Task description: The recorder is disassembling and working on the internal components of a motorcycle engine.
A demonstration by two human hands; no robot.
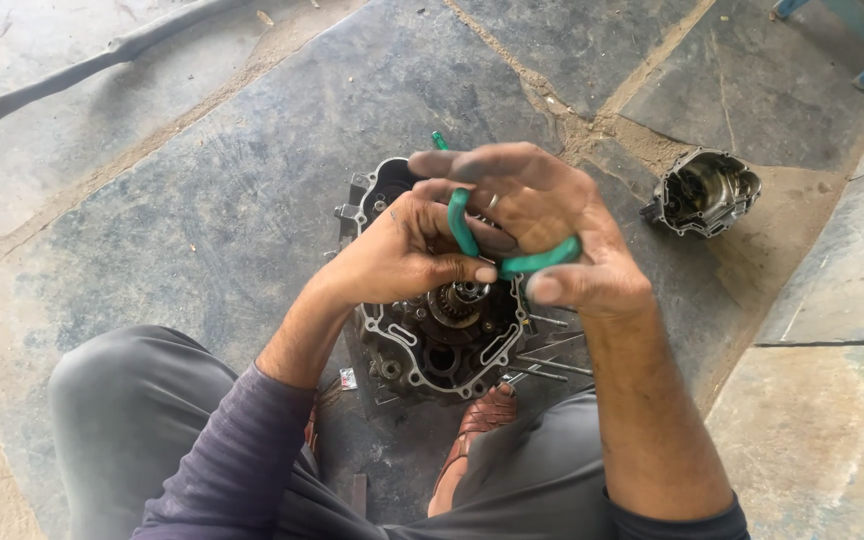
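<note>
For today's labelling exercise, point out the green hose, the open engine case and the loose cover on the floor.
green hose (537, 262), head view, curved lower stretch.
engine case (422, 372), head view, pale rim.
loose cover (704, 190), head view, hollow inside.

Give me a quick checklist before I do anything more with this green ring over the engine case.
1. Green ring held in both hands: ok.
2. Left hand grip firm on ring: ok.
3. Right hand pinching ring: ok.
4. Ring free of twists or cuts: cannot tell, fingers cover much of it.
5. Engine case open, gear showing: ok.
6. Loose bolts clear of the case: ok, they lie beside it.
</note>
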